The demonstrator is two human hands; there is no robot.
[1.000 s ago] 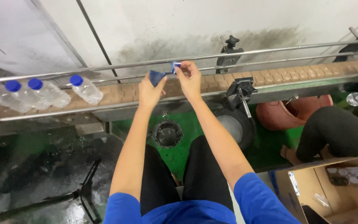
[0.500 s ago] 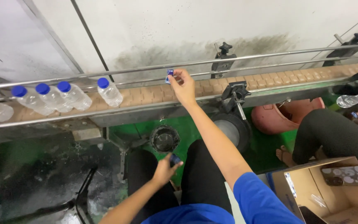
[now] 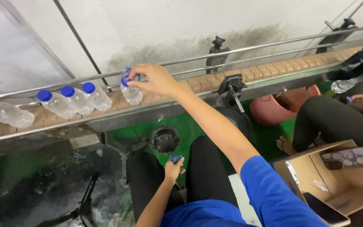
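From where I watch, the row of clear bottles with blue caps (image 3: 61, 103) has ridden further along the conveyor (image 3: 198, 84) since a second ago; half a second back the leading one was short of my reach, and now it stands right under my right hand. Left to right: one bottle lies at the far left edge (image 3: 5, 112), three more stand tilted in a close group, then a small gap, then the leading bottle (image 3: 131, 93). My left hand (image 3: 174, 168) was up at the belt a second ago beside the right; it has since dropped to my lap and sits there now, its grip curled shut around a small blue piece (image 3: 175, 158), which I take for a cap though it is too small to be sure. My right hand (image 3: 155, 79) has stayed up at the rail and has come onto the leading bottle: fingers pinched closed on its blue cap (image 3: 126, 79), with another bit of blue showing just above the fingertips. I judge that the capping of this bottle is under way, the other four waiting behind it. Further right, a black guide bracket (image 3: 232, 84) clamps the rail, and another person's legs (image 3: 332, 122) and an open cardboard box (image 3: 337, 180) sit nearby.
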